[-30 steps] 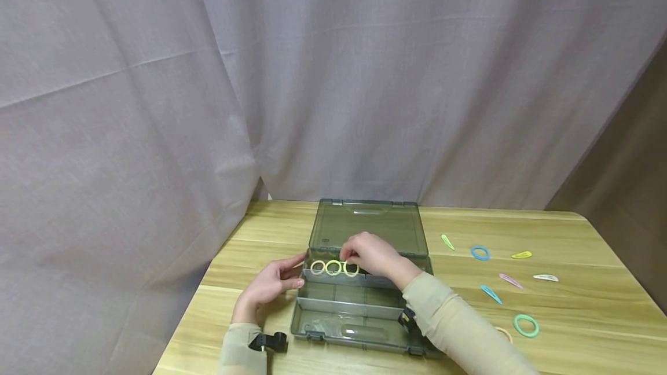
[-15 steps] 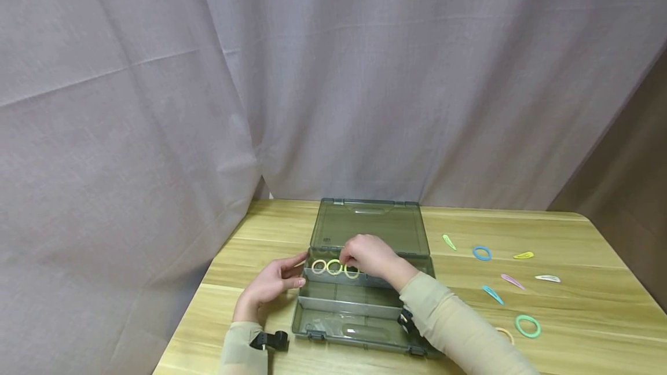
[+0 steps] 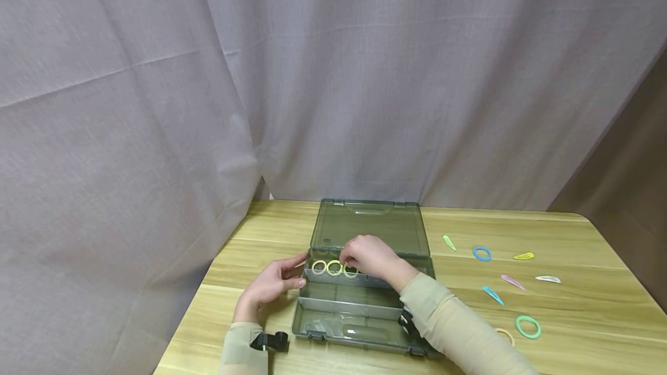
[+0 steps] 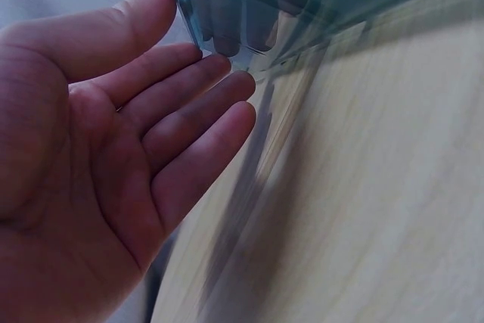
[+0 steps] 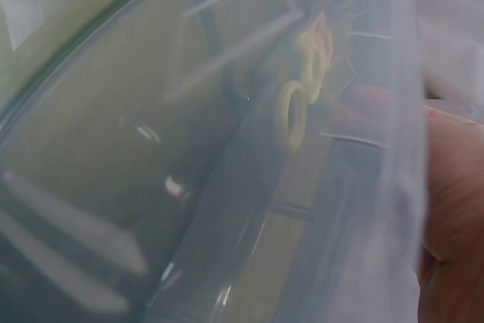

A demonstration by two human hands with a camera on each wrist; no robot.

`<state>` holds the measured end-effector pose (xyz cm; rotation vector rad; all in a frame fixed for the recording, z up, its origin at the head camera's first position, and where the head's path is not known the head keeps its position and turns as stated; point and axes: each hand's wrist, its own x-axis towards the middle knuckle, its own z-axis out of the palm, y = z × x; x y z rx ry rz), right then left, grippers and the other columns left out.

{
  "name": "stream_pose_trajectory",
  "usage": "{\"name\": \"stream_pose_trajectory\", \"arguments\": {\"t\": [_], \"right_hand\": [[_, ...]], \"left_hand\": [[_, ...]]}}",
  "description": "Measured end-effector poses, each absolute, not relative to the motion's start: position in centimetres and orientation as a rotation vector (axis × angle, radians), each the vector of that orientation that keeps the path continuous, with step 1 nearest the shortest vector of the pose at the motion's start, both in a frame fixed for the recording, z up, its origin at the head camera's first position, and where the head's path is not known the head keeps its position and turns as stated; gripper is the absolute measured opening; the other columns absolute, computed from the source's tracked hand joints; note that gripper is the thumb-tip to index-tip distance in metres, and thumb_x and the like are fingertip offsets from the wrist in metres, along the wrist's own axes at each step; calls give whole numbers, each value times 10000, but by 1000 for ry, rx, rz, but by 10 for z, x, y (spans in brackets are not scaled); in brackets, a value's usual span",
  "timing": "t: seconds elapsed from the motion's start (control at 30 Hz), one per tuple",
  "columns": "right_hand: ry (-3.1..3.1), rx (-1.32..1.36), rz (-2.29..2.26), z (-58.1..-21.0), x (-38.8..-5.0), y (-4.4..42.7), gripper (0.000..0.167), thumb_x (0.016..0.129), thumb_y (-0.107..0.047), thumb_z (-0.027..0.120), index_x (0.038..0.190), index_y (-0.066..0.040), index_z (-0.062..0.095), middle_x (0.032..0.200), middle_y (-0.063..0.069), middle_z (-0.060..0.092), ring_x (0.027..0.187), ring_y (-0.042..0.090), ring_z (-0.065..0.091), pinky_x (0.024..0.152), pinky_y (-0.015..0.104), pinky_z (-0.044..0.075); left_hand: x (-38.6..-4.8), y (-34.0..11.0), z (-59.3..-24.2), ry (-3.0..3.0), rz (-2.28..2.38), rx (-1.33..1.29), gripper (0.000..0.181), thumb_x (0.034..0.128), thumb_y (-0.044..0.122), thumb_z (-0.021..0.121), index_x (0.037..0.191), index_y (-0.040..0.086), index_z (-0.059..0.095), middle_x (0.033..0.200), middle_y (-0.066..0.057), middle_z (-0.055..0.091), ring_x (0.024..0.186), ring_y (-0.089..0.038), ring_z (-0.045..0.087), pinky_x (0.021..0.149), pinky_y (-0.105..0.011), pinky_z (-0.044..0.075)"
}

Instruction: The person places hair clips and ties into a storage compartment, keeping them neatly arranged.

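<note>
An olive see-through plastic box (image 3: 341, 307) lies with its lid opened back, divided into long compartments. Three hair ties stand in a row in the rear compartment: a peach hair tie (image 3: 313, 271), a yellow-green one in the middle, and a yellow hair tie (image 3: 351, 277) on the right. My right hand (image 3: 371, 256) reaches into this compartment, its curled fingers pinching the upper part of the yellow hair tie. The fingertips are partly hidden. My left hand (image 3: 270, 283) rests against the box's left side with thumb and fingers extended, as the left wrist view (image 4: 128, 134) confirms.
To the right on the wooden table (image 3: 448, 317) lie a blue hair tie (image 3: 476, 256), a green hair tie (image 3: 517, 328) and an orange one partly behind the right sleeve. Several snap hair clips, including a yellow clip (image 3: 523, 256) and a white clip (image 3: 548, 279), are scattered there.
My right hand has lowered slightly into the rear compartment, and the yellow hair tie sits a little lower and closer to the middle one. My left hand stays at the box's side.
</note>
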<state>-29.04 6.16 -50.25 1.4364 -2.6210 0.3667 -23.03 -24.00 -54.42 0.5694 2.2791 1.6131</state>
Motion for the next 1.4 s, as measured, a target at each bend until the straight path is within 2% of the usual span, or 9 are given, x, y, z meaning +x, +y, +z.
{"name": "stream_pose_trajectory", "arguments": {"t": [0.6,1.4], "right_hand": [[-2633,1449,424,-502,-291,62,154,891,-7,845,942,-152,848,919,-65,786,858,119,742,765,327,645],[-2686,1419,558,-502,-293,61,136,923,-19,824,986,-137,853,959,-57,794,874,94,730,785,313,642]], "left_hand": [[-230,-242,-544,2292,1601,574,705,1010,23,701,1609,-88,347,1632,-302,375,1444,-499,472,1174,-494,450],[-230,-245,-544,2296,1597,560,706,1010,38,711,1605,-95,354,1652,-296,348,1455,-506,456,1185,-511,436]]}}
